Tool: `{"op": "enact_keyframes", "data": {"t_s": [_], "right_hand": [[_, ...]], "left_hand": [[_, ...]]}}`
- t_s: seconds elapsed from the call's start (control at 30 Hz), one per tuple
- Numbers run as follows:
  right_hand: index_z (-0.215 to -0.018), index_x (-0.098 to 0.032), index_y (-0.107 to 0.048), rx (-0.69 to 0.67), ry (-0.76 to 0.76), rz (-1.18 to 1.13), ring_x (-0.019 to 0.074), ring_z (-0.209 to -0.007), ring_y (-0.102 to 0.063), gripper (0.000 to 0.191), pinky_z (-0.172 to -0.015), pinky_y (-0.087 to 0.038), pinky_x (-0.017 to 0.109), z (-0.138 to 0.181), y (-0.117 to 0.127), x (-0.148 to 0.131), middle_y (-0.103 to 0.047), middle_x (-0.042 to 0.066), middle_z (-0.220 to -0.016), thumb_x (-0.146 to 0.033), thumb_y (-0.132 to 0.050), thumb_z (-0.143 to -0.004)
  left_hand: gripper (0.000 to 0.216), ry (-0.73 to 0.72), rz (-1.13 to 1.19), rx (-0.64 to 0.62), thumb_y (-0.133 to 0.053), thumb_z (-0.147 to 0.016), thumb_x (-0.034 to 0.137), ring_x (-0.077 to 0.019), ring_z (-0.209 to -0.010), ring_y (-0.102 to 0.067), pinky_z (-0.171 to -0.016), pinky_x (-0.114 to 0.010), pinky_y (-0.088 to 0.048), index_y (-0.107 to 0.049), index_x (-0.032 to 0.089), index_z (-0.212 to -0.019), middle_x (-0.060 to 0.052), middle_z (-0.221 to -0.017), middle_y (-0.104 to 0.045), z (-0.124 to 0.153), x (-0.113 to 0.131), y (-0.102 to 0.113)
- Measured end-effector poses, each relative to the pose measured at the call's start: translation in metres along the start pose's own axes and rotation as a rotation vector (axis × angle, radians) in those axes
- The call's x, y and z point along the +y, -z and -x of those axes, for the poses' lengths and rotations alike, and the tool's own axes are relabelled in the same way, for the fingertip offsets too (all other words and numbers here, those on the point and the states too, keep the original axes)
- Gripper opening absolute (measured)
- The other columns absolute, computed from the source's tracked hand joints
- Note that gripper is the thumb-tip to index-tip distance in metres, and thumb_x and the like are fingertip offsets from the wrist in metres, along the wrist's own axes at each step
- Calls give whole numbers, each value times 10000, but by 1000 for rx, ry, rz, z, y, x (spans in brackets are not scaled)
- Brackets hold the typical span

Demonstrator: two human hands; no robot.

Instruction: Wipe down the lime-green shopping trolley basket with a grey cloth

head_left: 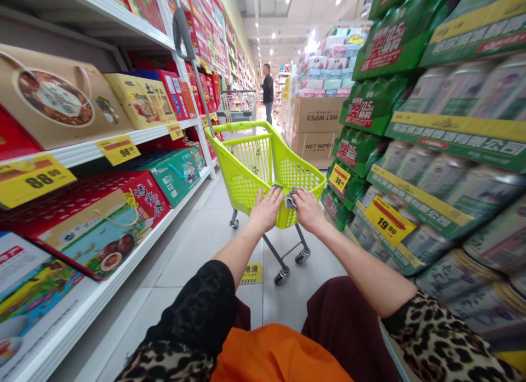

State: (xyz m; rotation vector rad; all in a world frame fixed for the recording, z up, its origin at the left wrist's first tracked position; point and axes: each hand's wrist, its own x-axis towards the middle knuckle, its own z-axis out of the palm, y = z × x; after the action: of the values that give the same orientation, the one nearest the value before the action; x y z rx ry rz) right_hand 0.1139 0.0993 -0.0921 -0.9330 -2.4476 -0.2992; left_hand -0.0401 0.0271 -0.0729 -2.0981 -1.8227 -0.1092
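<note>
Cart [242,198]: one, green, three wheels [281,277] visible.
Left hand [266,207]: our fingers touch the cart's near rim; grip unclear.
Right hand [307,209]: our fingers clutch one grey cloth [290,201] there.

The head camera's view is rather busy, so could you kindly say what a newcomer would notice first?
Most likely the lime-green cart near the centre, with the left hand on its near edge and the right hand beside it, holding a grey cloth. Next, the tall stack of green-wrapped can packs along the right and the colourful boxes on the shelves at left would probably stand out.
</note>
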Motion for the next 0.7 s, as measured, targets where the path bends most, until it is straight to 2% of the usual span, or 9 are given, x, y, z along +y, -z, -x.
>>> {"op": "enact_keyframes", "data": {"t_s": [0.07, 0.2, 0.33, 0.43, 0.53, 0.63, 0.7], "right_hand": [[-1202, -79, -537, -5, -12, 23, 297, -1238, -359, 397, -1008, -301, 422, 3, 3, 10, -485, 152, -1312, -119, -364, -847], [-1190, -77, -544, -83, -4, 65, 294, -1229, -378, 408, -1008, -323, 405, 2, 10, 28, -500, 143, -1294, -74, -341, -836], [-1169, -76, -554, -100, -38, 48, 270, -1219, -394, 405, -1016, -334, 394, -3, 10, 42, -497, 148, -1290, -54, -345, -822], [-1138, -68, -571, -17, -135, -22, 247, -1183, -435, 408, -1016, -349, 381, -10, 5, 44, -514, 164, -1261, -35, -377, -781], [-1174, -56, -545, 119, -175, -105, 245, -1173, -450, 442, -1011, -366, 392, -22, -3, 30, -525, 176, -1243, -37, -389, -761], [-1208, -81, -527, 198, -65, -130, 256, -1235, -397, 437, -1030, -342, 446, -23, -11, 14, -513, 169, -1275, -54, -373, -800], [-1199, -107, -542, 222, 36, -94, 257, -1290, -337, 416, -1048, -311, 482, -13, -15, 11, -499, 150, -1307, -55, -361, -828]], "left_hand": [[598, -17, -5, 9, -355, -772, 88, -224, -1373, -189, -1108, -544, -87, -309, 139, -1367, -94, -1474, -287, -7, -6, 1], [663, 50, -39, -37, -433, -719, 105, -246, -1362, -217, -1106, -551, -36, -297, 117, -1368, -115, -1465, -299, -25, -18, 4], [717, 65, -56, -85, -445, -704, 117, -253, -1372, -182, -1098, -565, -19, -242, 92, -1391, -133, -1487, -235, -35, -15, 4], [708, 83, -42, -56, -425, -721, 126, -254, -1375, -169, -1092, -575, -18, -222, 79, -1398, -149, -1483, -236, -38, -4, -1], [697, 92, -25, -30, -422, -735, 145, -260, -1375, -165, -1085, -590, -27, -222, 81, -1400, -150, -1481, -242, -40, 6, -4], [676, 61, -9, -43, -411, -749, 160, -255, -1382, -142, -1090, -581, -54, -237, 104, -1400, -129, -1489, -231, -43, 7, -3], [659, 23, -2, -45, -395, -757, 153, -245, -1381, -150, -1093, -575, -58, -247, 118, -1398, -113, -1489, -239, -43, 5, -2]]}}
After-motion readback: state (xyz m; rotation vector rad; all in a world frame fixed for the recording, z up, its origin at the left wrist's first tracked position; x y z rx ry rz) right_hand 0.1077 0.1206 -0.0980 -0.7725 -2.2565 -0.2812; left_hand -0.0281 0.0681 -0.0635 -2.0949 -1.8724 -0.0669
